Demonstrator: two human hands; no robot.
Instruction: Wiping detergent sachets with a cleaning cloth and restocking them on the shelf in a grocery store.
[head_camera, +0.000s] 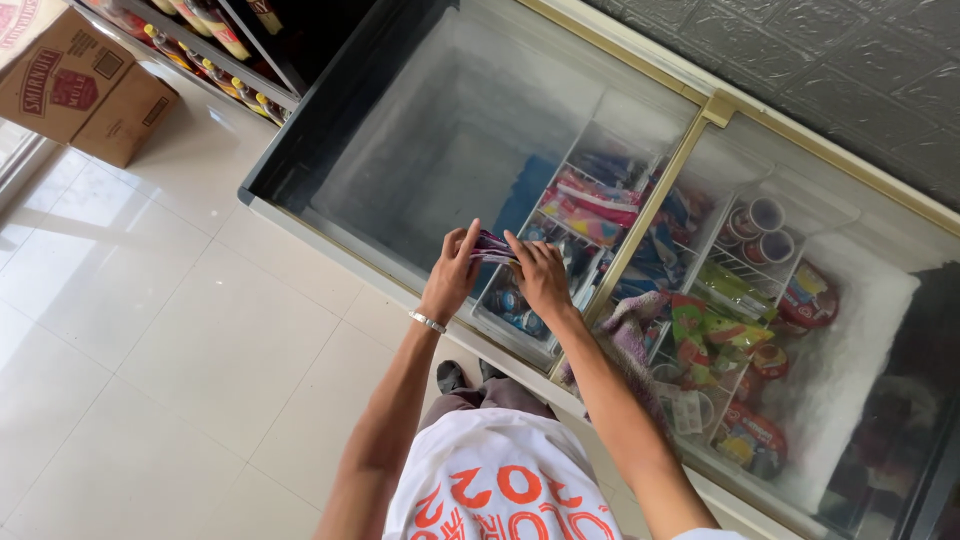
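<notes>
Chest freezer (300, 175) with a dark outer rim, pale frosted walls and a gold-coloured frame. Wire baskets (560, 215), white, holding packets in pink, yellow, blue and purple; near the freezer's right edge, green wrappers (715, 335) and red-lidded tubs (765, 230). Packet (493, 248) between the left hand (452, 275) and the right hand (541, 277), purple and white. Bracelet (428, 321), silver. Shirt (500, 480), white with orange print. Floor (150, 330), glossy cream tiles. Cardboard boxes (85, 85), brown with red markings. Wall (820, 70), grey with an embossed pattern.

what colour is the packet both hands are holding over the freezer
Mostly purple with pink and white streaks; the packet, pinched between the left hand and right hand, shows in the head view.
</notes>
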